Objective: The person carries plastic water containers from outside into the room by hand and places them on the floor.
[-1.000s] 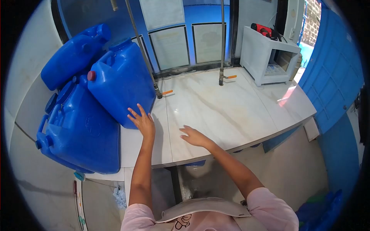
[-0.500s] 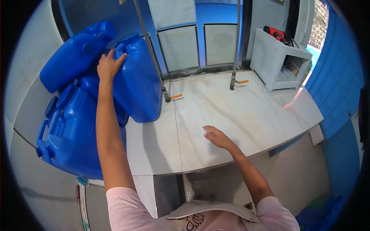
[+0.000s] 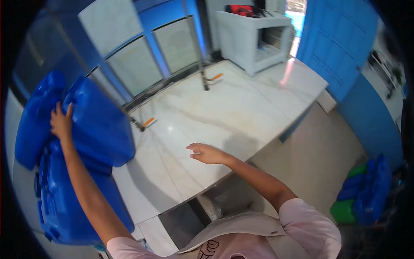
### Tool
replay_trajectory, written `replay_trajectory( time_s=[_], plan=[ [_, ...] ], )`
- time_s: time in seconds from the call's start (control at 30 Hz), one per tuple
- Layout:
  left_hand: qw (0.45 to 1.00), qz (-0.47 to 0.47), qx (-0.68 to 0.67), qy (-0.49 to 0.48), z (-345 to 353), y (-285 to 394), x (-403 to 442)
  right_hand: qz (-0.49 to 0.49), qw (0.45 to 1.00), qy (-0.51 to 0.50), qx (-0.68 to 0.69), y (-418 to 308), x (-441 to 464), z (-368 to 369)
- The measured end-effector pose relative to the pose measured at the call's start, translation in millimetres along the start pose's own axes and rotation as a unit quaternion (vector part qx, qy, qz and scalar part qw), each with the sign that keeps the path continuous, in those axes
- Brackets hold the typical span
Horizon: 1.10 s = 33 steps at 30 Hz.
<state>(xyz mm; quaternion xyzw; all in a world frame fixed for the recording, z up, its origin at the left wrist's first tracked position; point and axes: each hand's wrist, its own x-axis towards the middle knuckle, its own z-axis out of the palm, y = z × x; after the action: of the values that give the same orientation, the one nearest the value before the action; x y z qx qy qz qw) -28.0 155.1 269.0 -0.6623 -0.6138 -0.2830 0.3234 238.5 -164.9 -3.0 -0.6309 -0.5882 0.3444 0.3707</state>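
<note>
My left hand [image 3: 61, 121] is at the upper end of a tall blue jug [image 3: 97, 125], beside its handle area; thumb and fingers are spread, and whether they touch it is unclear. Left of that hand leans another blue jug [image 3: 33, 121]. A large blue jug [image 3: 73, 203] stands nearer to me, under my left forearm. My right hand [image 3: 206, 153] hovers over the white marble-patterned counter [image 3: 189, 125], fingers apart and holding nothing.
Two pipes with orange-handled valves [image 3: 148, 121] [image 3: 215, 77] rise at the counter's back edge. A white cabinet [image 3: 254, 41] with a red and black tool [image 3: 241, 10] stands at the back right. Blue and green containers [image 3: 360, 190] sit on the floor at right.
The view has turned right. My left hand has gone from over the counter up to the tall jug's upper end. My right hand stays over the counter.
</note>
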Motion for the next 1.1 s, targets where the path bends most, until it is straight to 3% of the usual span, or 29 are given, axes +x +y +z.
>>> replay_trajectory(
  time_s=[0.1, 0.17, 0.2, 0.27, 0.3, 0.33, 0.37, 0.43, 0.5, 0.53, 0.67, 0.77, 0.9, 1.0, 1.1],
  plan=[
    [0.967, -0.002, 0.096, 0.235, 5.6, 34.6, -47.0, 0.014, 0.999, 0.050, -0.007, 18.1, -42.5, -40.6],
    [0.960, 0.035, -0.103, 0.259, 8.7, 89.5, -110.1, 0.035, 0.996, 0.081, 0.016, 34.8, -71.9, -72.6],
    [0.950, 0.091, -0.203, 0.222, 8.7, 125.2, -158.5, 0.059, 0.993, 0.091, 0.037, 46.1, -93.9, -89.2],
    [0.906, 0.189, -0.378, 0.012, 61.5, 207.0, -279.2, 0.084, 0.988, 0.118, 0.044, 64.4, -141.2, -125.0],
    [0.824, 0.150, -0.507, -0.204, 28.9, 259.3, -339.2, 0.105, 0.986, 0.125, 0.042, 74.6, -169.5, -147.9],
    [0.732, 0.082, -0.562, -0.375, -53.2, 308.2, -376.5, 0.115, 0.983, 0.136, 0.034, 87.0, -198.7, -168.1],
    [0.697, 0.177, -0.613, -0.327, -52.5, 353.4, -423.5, 0.117, 0.979, 0.153, 0.061, 100.8, -227.0, -186.1],
    [0.609, 0.298, -0.648, -0.346, -145.9, 423.6, -458.3, 0.129, 0.973, 0.178, 0.074, 131.3, -291.3, -227.7],
    [0.564, 0.315, -0.656, -0.390, -210.8, 488.1, -475.8, 0.085, 0.963, 0.244, 0.080, 169.5, -360.6, -259.7],
    [0.528, 0.329, -0.655, -0.429, -237.7, 518.2, -481.3, 0.119, 0.960, 0.245, 0.059, 173.8, -397.4, -287.1],
    [0.486, 0.362, -0.656, -0.451, -310.4, 624.9, -499.3, 0.197, 0.894, 0.392, 0.089, 204.7, -508.6, -371.5],
    [0.475, 0.382, -0.638, -0.470, -337.8, 689.8, -516.9, 0.209, 0.880, 0.411, 0.115, 236.4, -551.1, -431.2],
    [0.474, 0.376, -0.635, -0.480, -348.7, 777.0, -524.3, 0.190, 0.894, 0.390, 0.108, 296.7, -567.9, -510.2],
    [0.516, 0.335, -0.629, -0.475, -345.5, 854.9, -511.7, 0.199, 0.907, 0.351, 0.119, 339.9, -567.9, -584.2],
    [0.522, 0.365, -0.611, -0.470, -363.4, 953.3, -499.3, 0.210, 0.915, 0.333, 0.092, 384.9, -581.3, -658.3]
  ],
)
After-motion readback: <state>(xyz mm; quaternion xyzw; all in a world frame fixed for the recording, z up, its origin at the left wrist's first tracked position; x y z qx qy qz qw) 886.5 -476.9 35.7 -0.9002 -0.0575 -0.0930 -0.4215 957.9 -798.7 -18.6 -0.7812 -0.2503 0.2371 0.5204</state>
